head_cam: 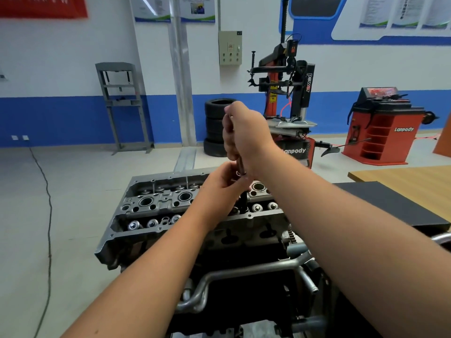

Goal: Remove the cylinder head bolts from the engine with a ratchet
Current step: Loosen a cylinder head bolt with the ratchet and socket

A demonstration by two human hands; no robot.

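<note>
My right hand (244, 132) wrapped round ratchet (240, 167) handle, held upright. Left hand (225, 184) pinching shaft lower down, over engine (156, 206) head middle. Bolt itself hidden. I'd steady shaft plumb, seat socket fully, then turn smoothly.

The grey workshop floor (73, 181) carries most of what stands here: a stack of black tyres (217, 128) against the blue-banded wall, a grey steel press frame (122, 106) further left along that wall, and a thin black cable (47, 215) trailing across the floor on the left side. To the right of the tyres stands a red and black tyre changer (288, 98), and well apart from it, nearer the right wall, a red wheel balancer (380, 128). At the right edge a wooden table (415, 181) carries a dark flat mat (390, 206) on its near side.
</note>
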